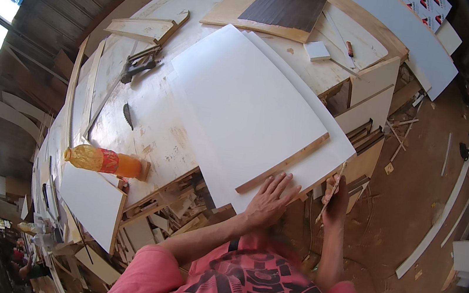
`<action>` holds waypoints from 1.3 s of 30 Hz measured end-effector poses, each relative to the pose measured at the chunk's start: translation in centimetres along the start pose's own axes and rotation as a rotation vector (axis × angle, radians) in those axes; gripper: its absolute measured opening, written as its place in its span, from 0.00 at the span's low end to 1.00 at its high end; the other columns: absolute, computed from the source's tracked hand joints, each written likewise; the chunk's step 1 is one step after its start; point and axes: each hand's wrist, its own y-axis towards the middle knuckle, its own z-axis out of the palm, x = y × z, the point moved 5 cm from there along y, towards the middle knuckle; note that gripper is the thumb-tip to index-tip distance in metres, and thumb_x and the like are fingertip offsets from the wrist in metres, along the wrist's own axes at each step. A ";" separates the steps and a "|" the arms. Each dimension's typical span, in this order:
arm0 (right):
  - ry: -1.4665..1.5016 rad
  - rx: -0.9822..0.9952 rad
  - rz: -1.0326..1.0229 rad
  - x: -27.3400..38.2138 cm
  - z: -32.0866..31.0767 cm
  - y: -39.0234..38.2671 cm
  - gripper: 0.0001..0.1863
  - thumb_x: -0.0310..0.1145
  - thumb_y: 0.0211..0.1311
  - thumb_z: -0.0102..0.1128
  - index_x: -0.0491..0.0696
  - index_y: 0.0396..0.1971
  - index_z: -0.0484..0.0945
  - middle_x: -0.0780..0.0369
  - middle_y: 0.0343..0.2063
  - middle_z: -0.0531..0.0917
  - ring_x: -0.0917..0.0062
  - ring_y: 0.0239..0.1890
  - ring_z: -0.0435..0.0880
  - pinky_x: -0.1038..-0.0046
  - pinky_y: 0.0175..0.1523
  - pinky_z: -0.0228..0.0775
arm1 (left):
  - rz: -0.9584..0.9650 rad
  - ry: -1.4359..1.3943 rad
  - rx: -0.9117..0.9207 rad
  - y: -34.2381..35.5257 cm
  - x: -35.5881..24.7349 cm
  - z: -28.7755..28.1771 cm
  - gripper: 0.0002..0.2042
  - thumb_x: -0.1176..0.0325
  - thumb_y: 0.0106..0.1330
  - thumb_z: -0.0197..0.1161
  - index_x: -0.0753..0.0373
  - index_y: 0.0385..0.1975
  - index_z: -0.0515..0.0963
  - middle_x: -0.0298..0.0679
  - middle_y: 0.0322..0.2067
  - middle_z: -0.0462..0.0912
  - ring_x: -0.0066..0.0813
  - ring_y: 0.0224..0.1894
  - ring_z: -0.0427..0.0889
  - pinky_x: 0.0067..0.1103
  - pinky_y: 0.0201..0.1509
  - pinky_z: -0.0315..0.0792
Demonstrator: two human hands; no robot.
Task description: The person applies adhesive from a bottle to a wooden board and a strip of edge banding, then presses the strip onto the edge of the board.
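Observation:
Two white boards lie stacked at the front of the worktable, the smaller upper board (251,107) showing a bare brown edge toward me. Beyond that edge the lower white board (327,159) sticks out. My left hand (270,201) rests flat on this projecting part, its fingers stretched out near the upper board's edge. At the lower board's right corner my right hand (334,202) is closed round a thin, rough-edged wooden strip (330,196). The strip runs upright along the corner; whether it is still joined to the board I cannot tell.
An orange-filled bottle (108,162) lies on the worktable (153,130) at left. Behind it are a curved dark blade (128,116) and a black clamp-like tool (140,69). A dark panel (289,2) lies at the back, near a small white block (317,51). Offcuts litter the floor (399,198).

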 end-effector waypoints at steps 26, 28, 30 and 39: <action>0.353 0.154 -0.026 0.4 -2.1 1.5 0.25 0.25 0.67 0.45 0.52 0.63 0.56 0.63 0.45 0.77 0.77 0.43 0.80 0.74 0.43 0.77 | -0.174 -0.060 -0.070 -0.8 7.2 -5.3 0.37 0.61 0.56 0.66 0.54 0.66 0.57 0.49 0.67 0.50 0.52 0.69 0.48 0.41 0.69 0.50; 0.383 0.224 -0.096 3.8 0.3 -0.8 0.27 0.19 0.63 0.45 0.51 0.62 0.59 0.59 0.59 0.67 0.69 0.60 0.69 0.65 0.60 0.70 | -0.221 -0.166 -0.158 -3.3 7.9 -7.6 0.36 0.62 0.57 0.67 0.54 0.66 0.57 0.49 0.66 0.52 0.51 0.69 0.51 0.40 0.69 0.53; 0.370 0.232 -0.085 4.3 -0.3 -0.4 0.28 0.17 0.58 0.47 0.47 0.61 0.61 0.54 0.62 0.62 0.64 0.63 0.65 0.61 0.64 0.66 | -0.350 -0.271 -0.364 -7.4 9.1 -10.6 0.32 0.64 0.59 0.65 0.56 0.64 0.60 0.49 0.63 0.59 0.49 0.65 0.59 0.36 0.66 0.58; 0.321 0.675 -0.139 8.4 19.5 -6.9 0.42 0.12 0.43 0.44 0.45 0.66 0.55 0.54 0.64 0.59 0.63 0.66 0.61 0.59 0.69 0.58 | -0.761 -0.325 -0.991 -25.0 17.7 -18.0 0.23 0.70 0.63 0.60 0.62 0.58 0.66 0.45 0.53 0.71 0.36 0.57 0.70 0.30 0.59 0.66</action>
